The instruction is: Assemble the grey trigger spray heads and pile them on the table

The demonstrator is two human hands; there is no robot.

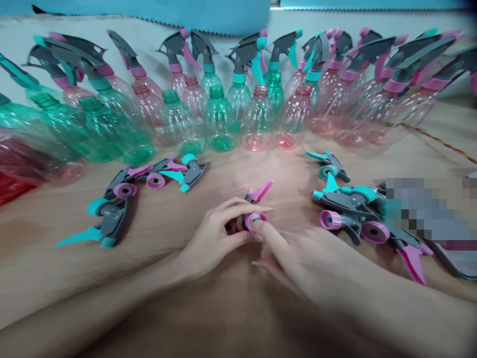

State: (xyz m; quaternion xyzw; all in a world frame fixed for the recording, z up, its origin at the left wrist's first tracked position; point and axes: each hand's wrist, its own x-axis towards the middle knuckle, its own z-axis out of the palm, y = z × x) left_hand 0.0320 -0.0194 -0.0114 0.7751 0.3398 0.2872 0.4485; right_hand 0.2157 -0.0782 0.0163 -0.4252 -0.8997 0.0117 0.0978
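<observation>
My left hand (216, 229) is closed round a grey spray head with a pink collar and pink trigger (256, 205), holding it just above the wooden table (179, 278) at the centre. My right hand (298, 258) comes in from the right with its index fingertip pressed on the pink collar's open end. The other right fingers are curled underneath. Behind the hands stands a curved row of green and pink plastic spray bottles (219, 119), some capped with spray heads, some with bare necks.
Loose spray heads lie in two heaps: teal and pink ones (122, 199) on the left, more spray heads (354, 209) on the right. A blurred flat object (428, 209) sits at the right edge. A blue sheet (186, 12) runs along the back.
</observation>
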